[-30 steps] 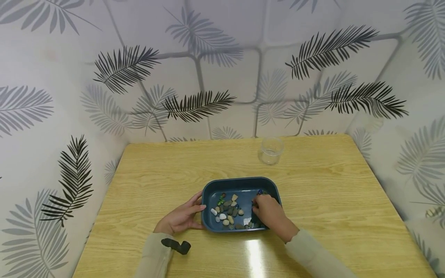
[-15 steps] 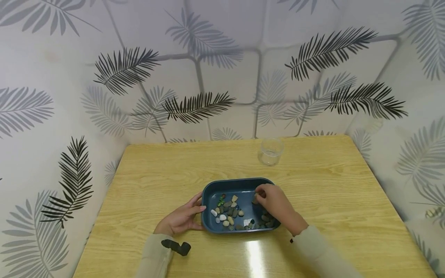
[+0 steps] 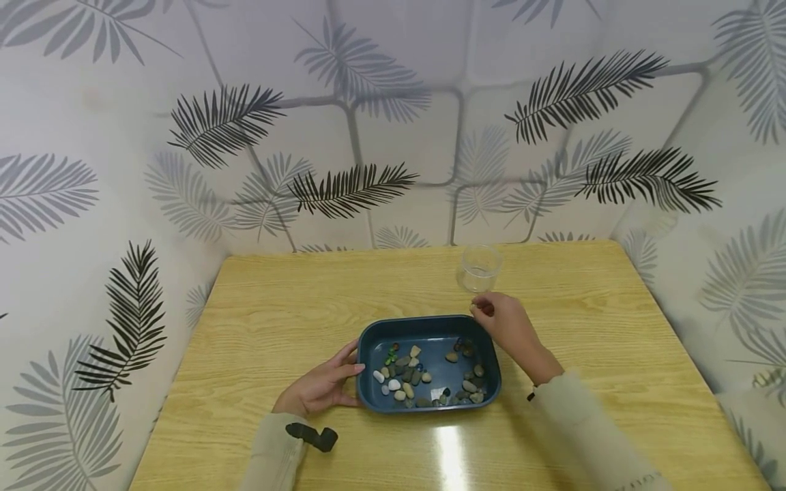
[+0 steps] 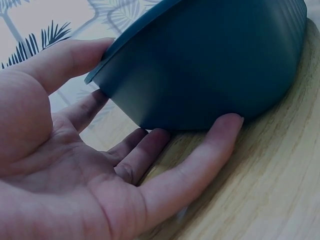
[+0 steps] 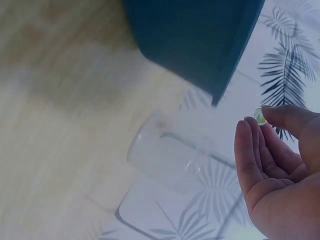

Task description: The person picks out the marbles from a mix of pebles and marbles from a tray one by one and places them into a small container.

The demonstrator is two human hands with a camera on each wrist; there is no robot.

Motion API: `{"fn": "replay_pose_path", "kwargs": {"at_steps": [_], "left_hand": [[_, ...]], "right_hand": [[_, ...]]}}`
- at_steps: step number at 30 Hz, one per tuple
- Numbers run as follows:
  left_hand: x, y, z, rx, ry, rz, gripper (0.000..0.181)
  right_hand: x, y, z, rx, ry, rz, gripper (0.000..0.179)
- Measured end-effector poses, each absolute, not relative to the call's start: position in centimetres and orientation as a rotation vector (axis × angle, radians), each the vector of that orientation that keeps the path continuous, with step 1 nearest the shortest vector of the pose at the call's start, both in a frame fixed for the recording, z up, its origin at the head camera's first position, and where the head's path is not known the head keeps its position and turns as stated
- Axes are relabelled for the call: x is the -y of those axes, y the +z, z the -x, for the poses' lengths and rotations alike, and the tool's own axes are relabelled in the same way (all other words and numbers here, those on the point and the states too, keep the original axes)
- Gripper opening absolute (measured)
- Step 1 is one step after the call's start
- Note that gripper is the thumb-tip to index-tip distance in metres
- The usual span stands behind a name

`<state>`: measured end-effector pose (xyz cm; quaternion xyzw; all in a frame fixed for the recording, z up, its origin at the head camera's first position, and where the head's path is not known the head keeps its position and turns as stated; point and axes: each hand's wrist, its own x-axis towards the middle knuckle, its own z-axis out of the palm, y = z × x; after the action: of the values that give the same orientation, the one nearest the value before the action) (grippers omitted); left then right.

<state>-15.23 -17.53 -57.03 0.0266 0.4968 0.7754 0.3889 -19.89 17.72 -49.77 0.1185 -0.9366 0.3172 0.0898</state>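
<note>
A dark blue plastic tub [image 3: 430, 408] stands on the wooden table, with pebbles and marbles in it. My left hand [image 3: 325, 385] holds its left end; in the left wrist view the thumb [image 4: 75, 57] lies at the rim and the other fingers spread low along the outer wall. Just beyond the tub's far right corner, my right hand [image 3: 506, 324] pinches a small clear glass marble [image 5: 259, 116] with a yellow-green swirl between thumb and fingertips. A clear glass jar [image 3: 479, 270] stands behind that hand, apart from it.
Inside the tub, pebbles [image 3: 405, 374] lie in a loose group on the left, and more stones [image 3: 471, 387] lie along the right. A patterned wall [image 3: 393, 164] rises behind the table [image 3: 295, 293].
My right hand has lifted from the tub's right part and moved up past its far right rim with the marble, uncovering the stones there. My left hand has stayed put.
</note>
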Motion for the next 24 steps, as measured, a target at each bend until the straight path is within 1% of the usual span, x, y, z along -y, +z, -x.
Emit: {"fn": "replay_pose_path", "kwargs": {"at_steps": [10, 24], "left_hand": [[17.6, -57.1, 15.2, -1.264, 1.989, -0.068, 0.06], [17.6, -57.1, 15.2, -1.275, 1.985, -0.061, 0.059]], "right_hand": [[-18.9, -48.7, 22.6, 2.754, 0.976, -0.291, 0.018], [-19.5, -49.3, 25.5, 2.748, 1.001, -0.223, 0.021]]}}
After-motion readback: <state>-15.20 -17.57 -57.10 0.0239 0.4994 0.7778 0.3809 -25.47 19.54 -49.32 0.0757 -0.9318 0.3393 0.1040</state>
